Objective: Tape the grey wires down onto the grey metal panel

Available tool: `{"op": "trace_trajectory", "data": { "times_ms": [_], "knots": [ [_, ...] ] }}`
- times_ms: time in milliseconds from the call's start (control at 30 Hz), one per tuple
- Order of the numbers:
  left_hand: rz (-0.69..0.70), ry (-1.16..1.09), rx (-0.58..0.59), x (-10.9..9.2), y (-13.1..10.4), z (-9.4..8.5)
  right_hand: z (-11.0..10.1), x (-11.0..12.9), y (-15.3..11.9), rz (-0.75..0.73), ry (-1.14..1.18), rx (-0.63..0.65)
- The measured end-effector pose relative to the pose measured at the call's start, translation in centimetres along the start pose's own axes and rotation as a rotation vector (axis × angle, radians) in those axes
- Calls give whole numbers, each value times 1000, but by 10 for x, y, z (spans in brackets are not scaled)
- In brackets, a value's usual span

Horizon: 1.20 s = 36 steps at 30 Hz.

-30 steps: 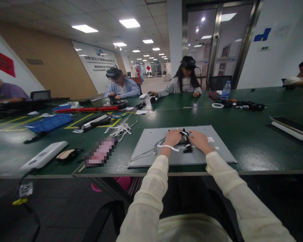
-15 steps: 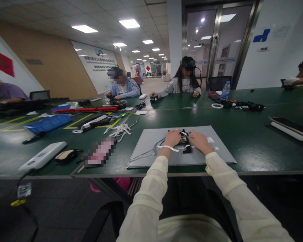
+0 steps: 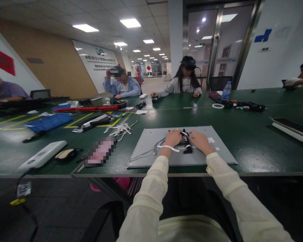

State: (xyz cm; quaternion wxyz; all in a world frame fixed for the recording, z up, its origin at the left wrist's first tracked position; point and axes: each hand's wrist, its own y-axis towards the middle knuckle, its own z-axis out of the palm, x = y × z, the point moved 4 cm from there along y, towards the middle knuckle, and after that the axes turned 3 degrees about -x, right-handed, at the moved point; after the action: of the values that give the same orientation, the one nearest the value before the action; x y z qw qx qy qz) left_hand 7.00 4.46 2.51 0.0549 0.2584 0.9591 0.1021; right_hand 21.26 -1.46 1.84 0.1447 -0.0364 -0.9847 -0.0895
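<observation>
A grey flat panel point(image 3: 148, 161) lies on the green table near its front edge. On it sits a small black device point(image 3: 183, 138) with a circuit board showing. My left hand point(image 3: 173, 138) is at the device's left side, fingers bent and closed on a thin white strip. My right hand point(image 3: 200, 141) is at the right side, its fingertips pinched near the strip's other end. Another white strip point(image 3: 168, 147) lies across my left wrist. Grey wires point(image 3: 155, 147) run leftward from the device. A black part with a white band point(image 3: 188, 150) sits just below it.
Left are white strips point(image 3: 122, 129), a pink phone point(image 3: 101, 152), a beige-and-black mouse point(image 3: 67, 154), a white box point(image 3: 44, 155) and a blue tray point(image 3: 49, 122). Right is a white-and-black device point(image 3: 293, 128). A bottle point(image 3: 226, 91) stands farther back. Several people sit around the table.
The person in blue across the table has raised one hand to the headset. My hands have barely moved.
</observation>
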Motion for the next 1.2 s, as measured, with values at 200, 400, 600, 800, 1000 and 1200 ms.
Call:
{"op": "trace_trajectory", "data": {
  "times_ms": [200,400,600,800,1000,1200],
  "knots": [
    [17,3,-3,-1,0,0,1,0,1,-4,11,0],
    [18,3,-3,-1,-1,-1,2,-1,1,-5,2,-8],
    [19,1,-4,0,-1,0,1,-1,1,-16,20,-22],
    [15,2,-3,0,-1,-1,1,0,0,-21,11,-32],
    [15,1,-8,-1,-1,-2,3,-1,0,-15,19,-30],
    [12,0,-1,-1,0,0,4,-2,3,-25,31,-41]
  ]
}}
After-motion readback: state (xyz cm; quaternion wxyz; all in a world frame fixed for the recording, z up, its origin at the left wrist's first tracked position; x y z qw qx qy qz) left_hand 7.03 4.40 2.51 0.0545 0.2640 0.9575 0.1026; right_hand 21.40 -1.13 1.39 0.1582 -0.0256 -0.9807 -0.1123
